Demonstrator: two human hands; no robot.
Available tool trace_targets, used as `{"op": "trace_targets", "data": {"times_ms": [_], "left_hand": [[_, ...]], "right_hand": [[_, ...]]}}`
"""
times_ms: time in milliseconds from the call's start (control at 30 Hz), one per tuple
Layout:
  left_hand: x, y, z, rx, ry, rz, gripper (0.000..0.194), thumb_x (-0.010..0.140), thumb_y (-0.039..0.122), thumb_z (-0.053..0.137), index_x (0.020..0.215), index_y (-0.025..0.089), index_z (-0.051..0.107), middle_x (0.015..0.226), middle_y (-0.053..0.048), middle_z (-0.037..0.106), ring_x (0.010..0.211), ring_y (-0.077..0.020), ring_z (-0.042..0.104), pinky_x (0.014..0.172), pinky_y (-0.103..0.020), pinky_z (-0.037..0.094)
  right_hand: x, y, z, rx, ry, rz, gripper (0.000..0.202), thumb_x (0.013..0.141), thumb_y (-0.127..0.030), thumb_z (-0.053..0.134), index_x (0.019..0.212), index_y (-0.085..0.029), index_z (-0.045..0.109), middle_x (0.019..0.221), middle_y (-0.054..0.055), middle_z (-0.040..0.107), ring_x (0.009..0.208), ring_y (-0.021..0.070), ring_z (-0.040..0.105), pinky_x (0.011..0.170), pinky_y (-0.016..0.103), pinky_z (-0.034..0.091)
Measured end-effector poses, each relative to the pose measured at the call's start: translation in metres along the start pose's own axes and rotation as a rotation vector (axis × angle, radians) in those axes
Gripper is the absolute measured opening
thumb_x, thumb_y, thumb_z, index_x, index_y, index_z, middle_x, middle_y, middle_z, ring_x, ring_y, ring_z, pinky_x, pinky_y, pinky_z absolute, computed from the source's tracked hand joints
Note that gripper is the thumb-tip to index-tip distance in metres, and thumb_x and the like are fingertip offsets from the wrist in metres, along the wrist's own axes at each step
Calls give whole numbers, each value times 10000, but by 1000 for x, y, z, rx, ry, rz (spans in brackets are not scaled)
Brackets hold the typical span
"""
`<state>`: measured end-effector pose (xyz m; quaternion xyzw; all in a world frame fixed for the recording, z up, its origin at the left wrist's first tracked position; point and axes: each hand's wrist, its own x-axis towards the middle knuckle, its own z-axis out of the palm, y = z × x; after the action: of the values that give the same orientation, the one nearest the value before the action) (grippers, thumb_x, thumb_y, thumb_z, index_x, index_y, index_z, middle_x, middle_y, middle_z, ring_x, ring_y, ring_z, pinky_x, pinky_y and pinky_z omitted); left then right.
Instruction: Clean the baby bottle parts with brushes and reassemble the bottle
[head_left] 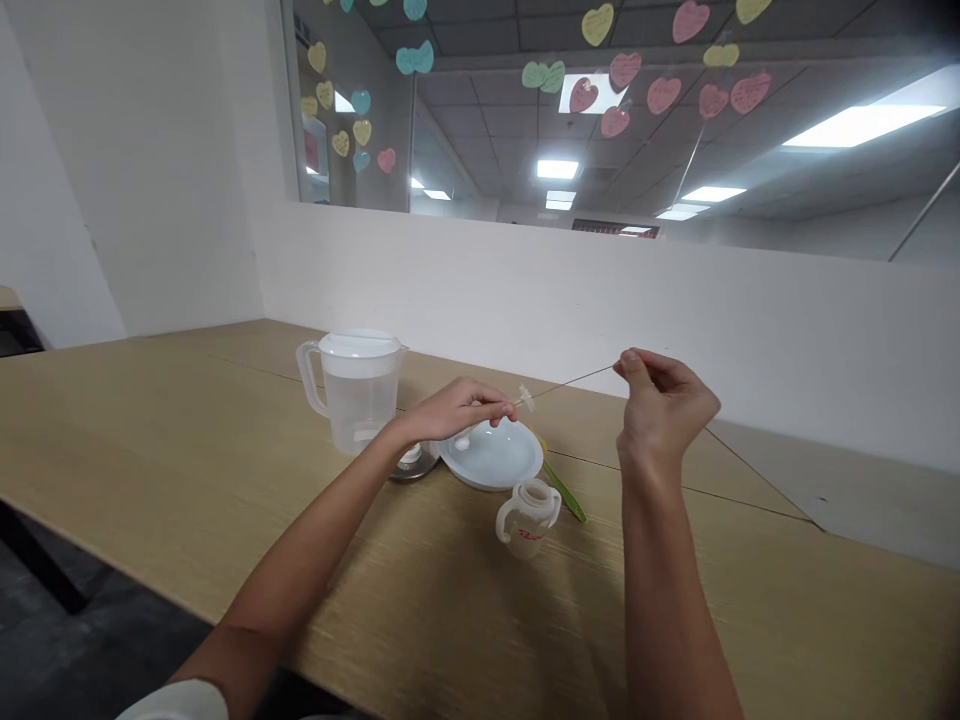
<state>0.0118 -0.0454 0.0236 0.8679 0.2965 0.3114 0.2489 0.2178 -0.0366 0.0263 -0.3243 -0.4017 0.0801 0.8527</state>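
My left hand (469,408) is closed in a pinch over the bowl, holding a clear straw piece (527,398) with a frilled translucent part at its end. A thin wire straw brush (574,380) stretches from that piece to my right hand (660,395), which pinches the wire's other end up to the right. Whether bristles sit inside the straw is too small to see. Below my left hand stands a pale wide bowl (491,478). In front of it is an open, two-handled baby bottle (527,530) with red print, upright and touched by neither hand.
A lidded clear pitcher (364,395) stands left of the bowl. Beside it a metal dish (416,468) holds a white part, partly hidden by my left arm. A green-handled brush (566,490) leans by the bowl's right side. The wooden table (187,430) meets a white wall.
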Motion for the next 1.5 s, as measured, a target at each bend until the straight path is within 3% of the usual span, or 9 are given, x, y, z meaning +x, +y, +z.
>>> {"op": "trace_targets", "data": {"times_ms": [133, 233, 367, 500, 667, 1200, 1500], "left_hand": [[-1, -4, -2, -8, -61, -2, 341, 847, 394, 457, 824, 128, 669, 774, -44, 640, 767, -150, 559, 703, -238, 399], [-1, -12, -7, -33, -72, -22, 338, 817, 408, 504, 711, 126, 657, 790, -55, 659, 837, -171, 577, 758, -247, 395], [0, -22, -9, -67, -48, -30, 353, 816, 419, 497, 674, 123, 629, 866, -59, 662, 871, -176, 570, 771, -247, 387], [2, -24, -2, -35, -84, -19, 329, 824, 400, 489, 743, 121, 645, 782, -33, 640, 792, -157, 558, 740, -243, 383], [4, -21, 3, -86, -114, -37, 301, 822, 379, 504, 769, 129, 662, 853, -41, 657, 874, -171, 559, 830, -261, 378], [2, -21, 0, -198, -77, 2, 290, 836, 362, 507, 790, 123, 665, 851, -66, 661, 892, -171, 569, 847, -276, 391], [2, -22, -2, -156, -83, -7, 292, 834, 358, 507, 811, 121, 677, 903, -66, 671, 925, -186, 575, 865, -277, 381]], "right_hand": [[19, -2, -19, 72, 138, -41, 63, 590, -189, 668, 641, -162, 644, 586, -6, 599, 569, 136, 588, 699, 394, 543], [43, -1, -49, 83, 356, -100, 88, 605, -127, 616, 576, -209, 618, 567, -22, 554, 545, 120, 567, 676, 369, 543], [58, -5, -70, 107, 361, -6, 167, 626, -99, 565, 546, -245, 577, 531, -23, 484, 505, 125, 556, 614, 345, 550], [35, -18, -44, 107, 238, -40, 27, 658, -174, 591, 664, -200, 584, 619, -26, 522, 542, 126, 586, 630, 387, 576], [5, -33, -13, 33, 69, -86, 69, 717, -234, 591, 743, -175, 566, 633, -44, 529, 557, 123, 598, 611, 387, 595], [3, -46, -19, 16, 102, -174, 66, 717, -234, 626, 720, -184, 584, 627, -37, 537, 530, 134, 599, 583, 379, 602], [-5, -46, -11, 55, 83, -189, 36, 720, -191, 604, 734, -168, 580, 633, -36, 537, 554, 133, 602, 598, 384, 591]]}}
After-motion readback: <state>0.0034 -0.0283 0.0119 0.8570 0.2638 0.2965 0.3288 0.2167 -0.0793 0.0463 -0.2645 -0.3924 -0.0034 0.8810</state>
